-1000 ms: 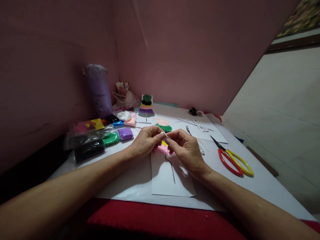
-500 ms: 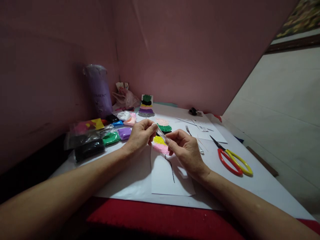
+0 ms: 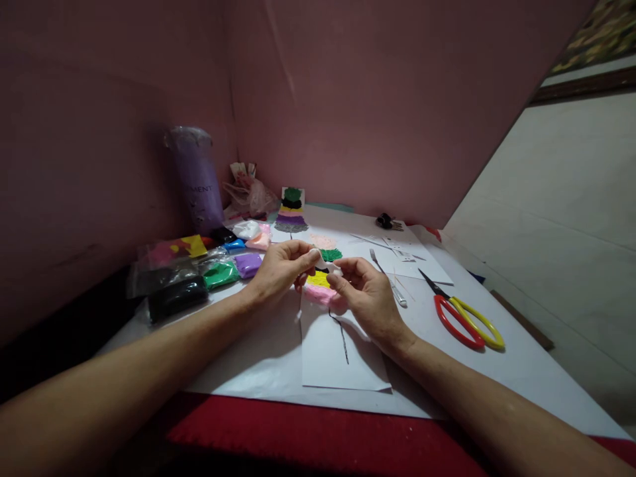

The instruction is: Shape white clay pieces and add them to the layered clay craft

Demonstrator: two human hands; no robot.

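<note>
A small strip of white modelling clay (image 3: 328, 265) is stretched between my two hands, sagging a little in its middle. My left hand (image 3: 291, 265) pinches one end between thumb and fingers. The other end is pinched by my right hand (image 3: 362, 285). Beneath them lies a white sheet of paper (image 3: 328, 361) carrying bands of coloured clay: peach (image 3: 322, 242), green (image 3: 331, 254), black, yellow (image 3: 318, 278) and pink (image 3: 317, 294). A dark drawn line (image 3: 342, 341) runs down from the pink band. My fingers hide part of the bands.
Scissors (image 3: 464, 318) with red and yellow handles and a fork (image 3: 390, 279) lie to the right. Bagged clay (image 3: 221, 273) in several colours sits left, before a purple cylinder (image 3: 196, 179). A finished-looking clay picture (image 3: 291, 212) and keys (image 3: 387, 222) are at the back.
The white clay has gone from a taut, slanted strip to a slacker, bent one. My hands have shifted slightly, the left end lower.
</note>
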